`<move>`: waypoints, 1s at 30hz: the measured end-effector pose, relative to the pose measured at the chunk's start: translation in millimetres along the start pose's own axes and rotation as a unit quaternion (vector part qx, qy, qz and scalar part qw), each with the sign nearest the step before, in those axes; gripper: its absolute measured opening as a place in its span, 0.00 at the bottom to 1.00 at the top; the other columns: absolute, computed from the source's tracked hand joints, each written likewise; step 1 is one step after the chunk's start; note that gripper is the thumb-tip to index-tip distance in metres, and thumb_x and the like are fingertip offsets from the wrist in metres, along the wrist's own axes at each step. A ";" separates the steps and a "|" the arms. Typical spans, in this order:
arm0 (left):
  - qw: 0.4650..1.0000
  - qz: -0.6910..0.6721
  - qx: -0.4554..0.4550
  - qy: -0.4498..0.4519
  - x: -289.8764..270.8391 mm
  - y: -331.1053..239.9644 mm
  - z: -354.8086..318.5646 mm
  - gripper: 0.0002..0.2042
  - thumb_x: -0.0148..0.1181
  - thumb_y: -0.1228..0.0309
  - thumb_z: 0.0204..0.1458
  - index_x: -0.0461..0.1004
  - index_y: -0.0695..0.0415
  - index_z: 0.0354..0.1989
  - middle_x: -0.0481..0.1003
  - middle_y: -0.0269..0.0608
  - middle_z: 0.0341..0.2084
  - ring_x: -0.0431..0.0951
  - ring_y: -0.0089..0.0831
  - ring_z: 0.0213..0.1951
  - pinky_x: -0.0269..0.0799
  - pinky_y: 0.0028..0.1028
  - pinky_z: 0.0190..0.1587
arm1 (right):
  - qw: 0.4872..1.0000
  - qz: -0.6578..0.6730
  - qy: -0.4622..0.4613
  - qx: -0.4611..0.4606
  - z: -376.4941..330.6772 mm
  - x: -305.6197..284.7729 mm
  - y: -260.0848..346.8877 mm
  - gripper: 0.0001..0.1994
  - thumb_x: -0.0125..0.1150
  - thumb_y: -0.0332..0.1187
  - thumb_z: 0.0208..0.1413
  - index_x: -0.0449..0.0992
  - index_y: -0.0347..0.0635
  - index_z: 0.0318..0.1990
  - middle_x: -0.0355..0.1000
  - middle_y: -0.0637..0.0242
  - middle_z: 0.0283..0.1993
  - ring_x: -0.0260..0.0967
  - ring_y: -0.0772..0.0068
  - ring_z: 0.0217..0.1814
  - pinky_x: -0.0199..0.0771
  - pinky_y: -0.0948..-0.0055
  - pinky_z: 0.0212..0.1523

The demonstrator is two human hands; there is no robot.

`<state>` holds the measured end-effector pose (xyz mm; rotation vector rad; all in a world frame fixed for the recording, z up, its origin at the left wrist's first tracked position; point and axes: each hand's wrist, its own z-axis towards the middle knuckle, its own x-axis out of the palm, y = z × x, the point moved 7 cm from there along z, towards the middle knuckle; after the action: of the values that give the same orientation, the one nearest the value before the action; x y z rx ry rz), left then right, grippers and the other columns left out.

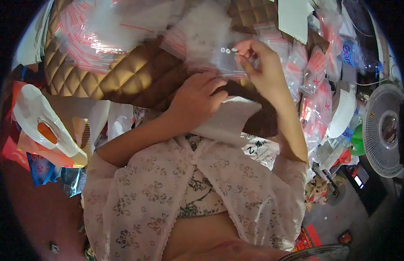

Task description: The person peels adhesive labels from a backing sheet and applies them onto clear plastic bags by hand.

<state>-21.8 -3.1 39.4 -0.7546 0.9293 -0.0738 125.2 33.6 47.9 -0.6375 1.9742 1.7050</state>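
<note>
My right hand [265,65] is raised over the quilted surface, thumb and forefinger pinching a small pale piece [234,51]. Just left of those fingertips, two small white discs [226,50] sit in a row; what kind they are is too small to tell. My left hand [200,98] lies lower and to the left, with its fingers curled at the edge of a clear zip bag [230,69]. Part of that grip is hidden behind the fingers. A silvery-white sheet or pouch [230,117] lies below my left hand, over my lap.
Many clear zip bags with red strips [86,41] pile up on the brown quilted padding [76,78]. More filled bags [315,104] lie at the right. Beyond them are a plastic bottle [358,56] and a fan [387,130]. A white carrier bag [39,113] hangs at the left.
</note>
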 end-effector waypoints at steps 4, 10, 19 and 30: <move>0.999 0.021 0.030 0.031 17.8 -0.2 1.9 0.09 0.57 0.67 0.44 0.76 0.56 0.33 0.70 0.42 0.46 0.66 0.39 0.51 0.64 0.37 0.51 | 0.994 -0.080 0.066 -0.017 9.0 14.6 -12.5 0.13 0.68 0.30 0.40 0.71 0.42 0.34 0.69 0.64 0.28 0.68 0.65 0.31 0.67 0.67 0.33; 0.995 0.077 0.041 0.052 22.1 2.3 1.5 0.12 0.53 0.66 0.46 0.74 0.56 0.37 0.68 0.46 0.48 0.66 0.41 0.51 0.62 0.38 0.53 | 0.990 -0.111 0.066 -0.056 12.6 8.3 -9.7 0.16 0.65 0.24 0.39 0.65 0.42 0.35 0.70 0.60 0.28 0.70 0.58 0.30 0.67 0.65 0.32; 0.990 0.110 0.054 0.076 25.5 1.4 2.3 0.12 0.53 0.66 0.45 0.74 0.56 0.38 0.69 0.45 0.48 0.66 0.40 0.53 0.60 0.39 0.56 | 0.881 -0.461 -0.092 -0.055 12.2 0.4 -1.5 0.13 0.66 0.29 0.39 0.69 0.44 0.33 0.71 0.62 0.28 0.70 0.63 0.35 0.65 0.62 0.37; 0.996 0.062 0.031 0.052 24.7 4.4 6.6 0.09 0.55 0.68 0.44 0.75 0.54 0.35 0.69 0.42 0.50 0.67 0.36 0.52 0.61 0.38 0.54 | 0.919 -0.360 -0.128 -0.098 3.7 3.9 -0.6 0.13 0.67 0.35 0.39 0.71 0.44 0.33 0.70 0.64 0.30 0.68 0.62 0.35 0.63 0.61 0.38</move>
<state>-2.7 -5.1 21.9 -0.6386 1.0668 -0.0322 122.6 37.0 44.6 -0.9994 1.1744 1.4191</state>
